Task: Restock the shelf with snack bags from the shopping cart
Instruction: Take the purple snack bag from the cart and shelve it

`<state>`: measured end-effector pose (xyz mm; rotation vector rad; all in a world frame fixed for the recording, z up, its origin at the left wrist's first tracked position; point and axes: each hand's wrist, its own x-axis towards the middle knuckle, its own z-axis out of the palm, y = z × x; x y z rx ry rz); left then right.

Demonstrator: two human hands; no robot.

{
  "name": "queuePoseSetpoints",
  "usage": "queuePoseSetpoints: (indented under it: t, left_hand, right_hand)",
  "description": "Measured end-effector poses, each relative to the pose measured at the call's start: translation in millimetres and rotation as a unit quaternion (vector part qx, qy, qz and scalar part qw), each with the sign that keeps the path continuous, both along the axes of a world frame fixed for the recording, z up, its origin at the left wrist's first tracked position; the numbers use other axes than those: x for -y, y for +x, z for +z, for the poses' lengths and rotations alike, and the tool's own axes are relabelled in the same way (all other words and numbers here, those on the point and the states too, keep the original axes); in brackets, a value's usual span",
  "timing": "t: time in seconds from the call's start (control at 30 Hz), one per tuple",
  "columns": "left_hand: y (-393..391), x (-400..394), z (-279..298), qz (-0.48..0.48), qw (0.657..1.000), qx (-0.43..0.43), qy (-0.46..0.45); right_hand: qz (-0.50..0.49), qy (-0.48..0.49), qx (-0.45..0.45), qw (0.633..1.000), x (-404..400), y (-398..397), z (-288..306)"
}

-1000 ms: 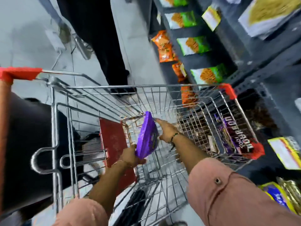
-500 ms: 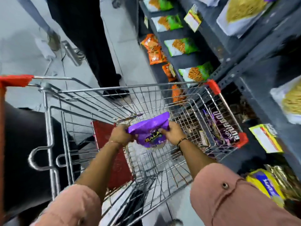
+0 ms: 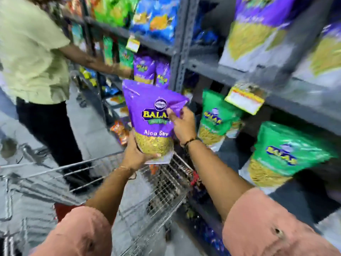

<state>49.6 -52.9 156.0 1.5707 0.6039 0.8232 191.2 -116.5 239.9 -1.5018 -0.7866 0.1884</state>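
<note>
Support came from below: left hand [image 3: 135,154] cupped the purple bag [image 3: 153,119] upright, right hand [image 3: 181,124] fingers pinching its top corner (label facing out) for shelving.

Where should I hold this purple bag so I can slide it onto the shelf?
Probably as it is held now. The purple bag is upright, its full bottom resting in the left hand; cup it there from below. The flat, empty top folds easily, so let the right hand only steady its upper right edge from the side, guiding it toward the shelf.
</note>
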Motion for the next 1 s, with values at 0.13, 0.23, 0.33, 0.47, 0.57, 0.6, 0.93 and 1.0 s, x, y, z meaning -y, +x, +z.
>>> queuePoseSetpoints:
  t: [0.13, 0.23, 0.33, 0.47, 0.57, 0.6, 0.93, 1.0]
  left_hand:
    - [46.7, 31.6, 80.4, 0.001, 0.993, 0.052, 0.105]
    - [81.1, 61.2, 131.4, -0.038, 0.983, 0.115, 0.138]
    - [111.7, 91.2, 169.7, -0.076, 0.974, 0.153, 0.151]
    - [149.2, 125.7, 204.3, -0.147, 0.964, 0.165, 0.149]
    - [176.9, 143.0, 226.0, -0.194, 0.955, 0.152, 0.164]
    - [183.8, 147.2, 232.3, -0.203, 0.954, 0.147, 0.162]
    - [288.0, 151.7, 240.8, -0.289, 0.942, 0.129, 0.116]
    - [315.0, 147.6, 236.9, -0.308, 0.936, 0.136, 0.104]
  right_hand:
    - [-0.061, 0.082, 0.044, 0.994, 60.3, 22.3, 94.4]
    - [-0.029, 0.166, 0.009, 0.986, 110.9, 40.4, 159.1]
    - [-0.009, 0.179, 0.005, 0.984, 153.5, 60.8, 204.9]
    - [-0.050, 0.235, 0.045, 0.970, 205.2, 93.8, 241.3]
    - [-0.107, 0.241, 0.082, 0.961, 237.9, 122.7, 259.7]
    - [-0.131, 0.230, 0.093, 0.960, 245.3, 132.2, 263.6]
    - [-0.187, 0.127, 0.088, 0.970, 268.2, 201.5, 258.2]
    - [-0.177, 0.114, 0.072, 0.975, 259.7, 215.1, 244.6]
